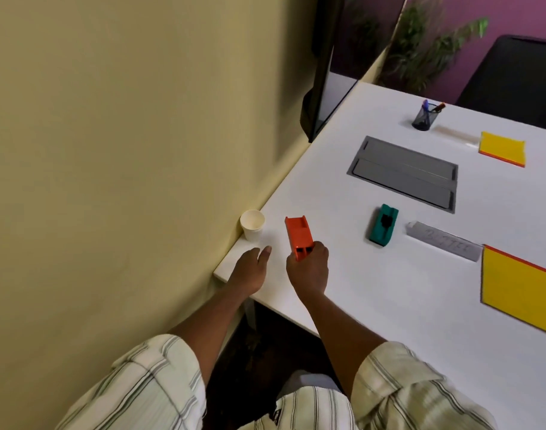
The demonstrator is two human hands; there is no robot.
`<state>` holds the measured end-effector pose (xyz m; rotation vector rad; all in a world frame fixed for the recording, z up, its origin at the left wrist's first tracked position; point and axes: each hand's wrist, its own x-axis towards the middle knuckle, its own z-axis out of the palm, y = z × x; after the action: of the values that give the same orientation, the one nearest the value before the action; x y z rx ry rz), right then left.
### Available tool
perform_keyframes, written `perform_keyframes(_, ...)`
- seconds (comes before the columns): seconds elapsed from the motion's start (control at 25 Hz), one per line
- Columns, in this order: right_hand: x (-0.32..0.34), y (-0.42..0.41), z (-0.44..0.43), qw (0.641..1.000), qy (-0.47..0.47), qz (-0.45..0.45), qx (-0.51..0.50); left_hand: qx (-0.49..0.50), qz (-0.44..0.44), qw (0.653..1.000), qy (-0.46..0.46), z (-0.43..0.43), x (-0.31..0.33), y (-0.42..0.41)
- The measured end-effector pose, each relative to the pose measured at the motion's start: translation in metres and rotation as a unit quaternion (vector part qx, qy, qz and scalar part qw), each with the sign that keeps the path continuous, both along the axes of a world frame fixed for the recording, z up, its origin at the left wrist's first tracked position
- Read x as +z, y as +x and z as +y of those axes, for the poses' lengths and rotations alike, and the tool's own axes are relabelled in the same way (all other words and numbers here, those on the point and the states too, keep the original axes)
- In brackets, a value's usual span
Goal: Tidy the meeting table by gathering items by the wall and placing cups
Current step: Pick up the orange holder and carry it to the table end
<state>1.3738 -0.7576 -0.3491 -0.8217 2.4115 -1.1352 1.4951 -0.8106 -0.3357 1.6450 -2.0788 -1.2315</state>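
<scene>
Blk chair (pixel 510 76), plant (pixel 427 48) & monitor (pixel 318 97) at back; grey cable hatch (pixel 405 173) nearer.

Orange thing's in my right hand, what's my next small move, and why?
Probably set the orange holder down beside the paper cups. Your right hand grips its near end, the paper cups stand by the wall, and bare table shows between them.

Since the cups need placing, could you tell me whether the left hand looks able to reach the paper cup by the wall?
Probably yes. The left hand is open just short of the paper cup, nothing between them; the orange block in the right hand lies aside.
</scene>
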Motion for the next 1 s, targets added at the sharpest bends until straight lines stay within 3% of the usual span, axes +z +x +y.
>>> perform_keyframes(0.28,-0.004,-0.093,-0.072,0.997,-0.025,-0.012,-0.069,-0.066,0.028,0.997,-0.004,-0.068,0.003,-0.057)
perform_keyframes(0.44,-0.004,-0.152,-0.129,0.997,-0.037,-0.022,-0.064,-0.068,-0.009,0.997,-0.043,-0.121,0.015,-0.102)
perform_keyframes(0.76,-0.032,-0.258,-0.227,0.996,0.053,0.066,0.014,-0.099,-0.098,0.99,0.025,-0.192,-0.006,-0.181)
perform_keyframes(1.0,-0.061,-0.308,-0.278,0.987,0.076,0.048,0.13,-0.067,-0.127,0.989,0.041,-0.235,-0.022,-0.209)
